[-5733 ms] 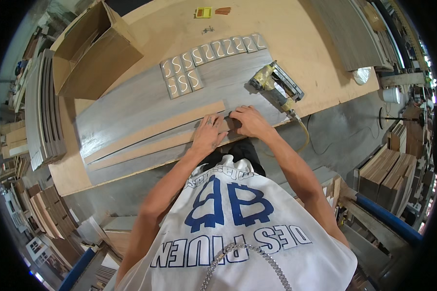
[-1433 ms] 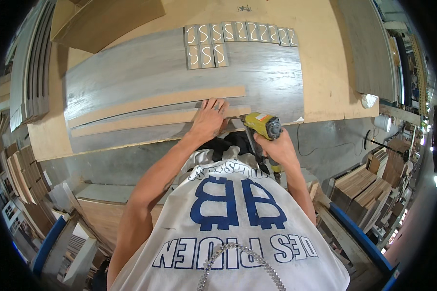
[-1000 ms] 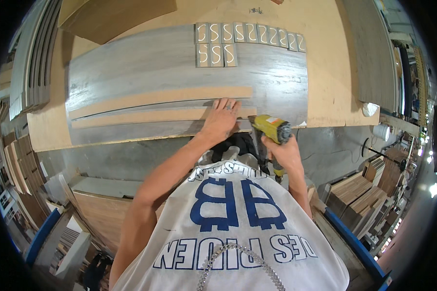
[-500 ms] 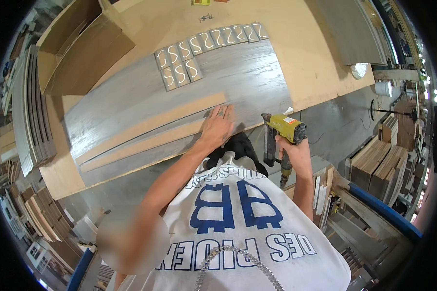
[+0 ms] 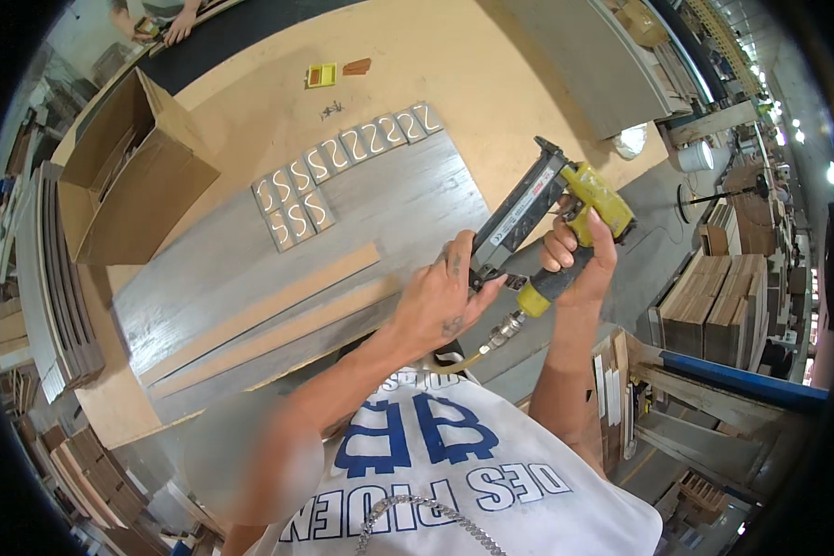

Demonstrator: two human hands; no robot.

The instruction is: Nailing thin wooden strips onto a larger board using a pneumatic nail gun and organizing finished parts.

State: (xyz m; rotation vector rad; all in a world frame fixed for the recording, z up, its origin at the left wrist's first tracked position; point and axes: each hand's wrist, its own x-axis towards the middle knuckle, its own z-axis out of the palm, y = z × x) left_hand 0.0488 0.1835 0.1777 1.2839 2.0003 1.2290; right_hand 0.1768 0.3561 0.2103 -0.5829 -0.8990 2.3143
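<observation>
A yellow and black air nail gun [image 5: 609, 196] is raised over the near right edge of the table. My right hand [image 5: 579, 255] wraps round its black handle, with an air hose fitting below. My left hand [image 5: 440, 295] grips the end of its long magazine, fingers partly hidden behind it. Under and left of the hands lies a grey wood-grain panel [image 5: 204, 278], carrying two long tan strips [image 5: 278, 306] with a narrow gap between them. Along the panel's far edge sit several small grey pieces [image 5: 327, 159], each with a squiggle of white glue.
An open cardboard box [image 5: 148, 199] stands at the table's left, beside stacked grey boards [image 5: 60, 287]. Farther back lie a yellow tray [image 5: 322, 76], orange slips [image 5: 357, 67] and small dark bits [image 5: 332, 111]. More panels [image 5: 612, 65] lie far right. A co-worker's hands [image 5: 171, 28] show far left.
My left hand has left the strips and taken hold of the nail gun's magazine. The right hand has lifted and tilted the gun. The view has shifted, bringing a co-worker's hands into sight.
</observation>
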